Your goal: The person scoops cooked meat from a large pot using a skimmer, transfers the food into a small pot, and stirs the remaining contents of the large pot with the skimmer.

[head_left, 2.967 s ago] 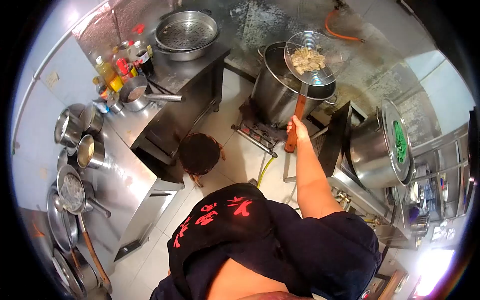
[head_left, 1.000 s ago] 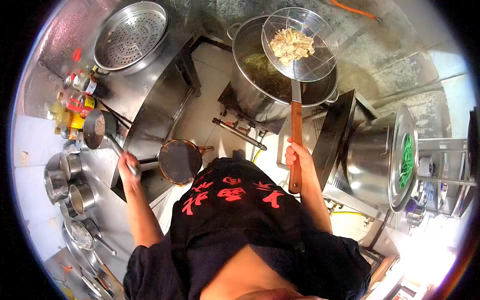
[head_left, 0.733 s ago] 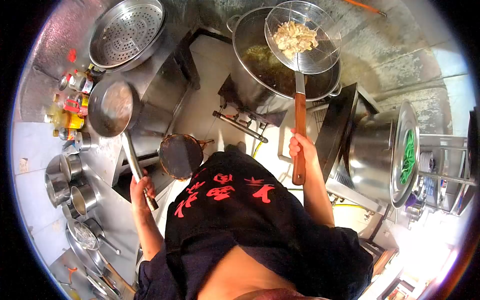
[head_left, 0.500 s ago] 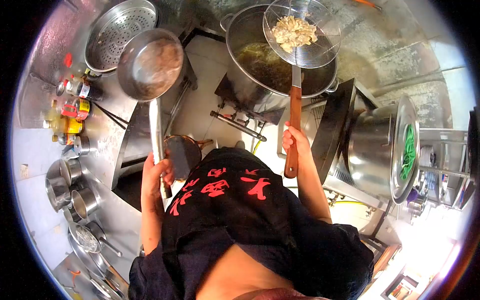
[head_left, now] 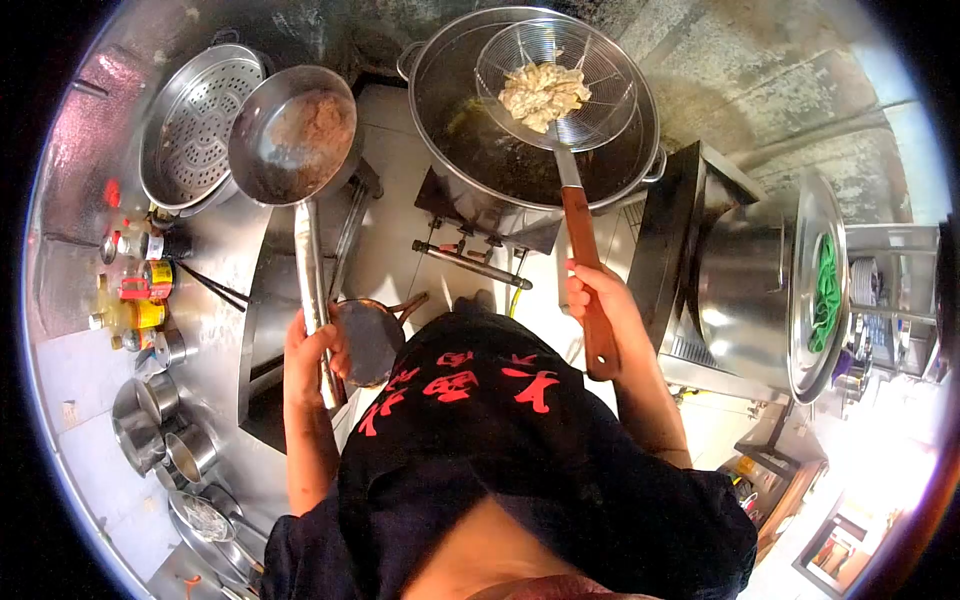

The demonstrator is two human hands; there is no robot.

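My left hand is closed round the long metal handle of a saucepan. The pan is tilted so its inside shows, with a brownish patch, contents or residue I cannot tell. My right hand grips the wooden handle of a wire mesh skimmer. A heap of pale, cream-coloured food pieces lies in the mesh. Beneath the skimmer stands a large two-handled stockpot with dark liquid in it.
At the left are a perforated steamer tray, sauce bottles and several small metal pots. A dark round pan sits low in front of me. To the right, a large lidded pot carries a green cloth-like item.
The view has shifted, with the stockpot now further left. Relative to it, the skimmer has come slightly left over the opening. The saucepan is further right of the steamer tray. Both grips are unchanged.
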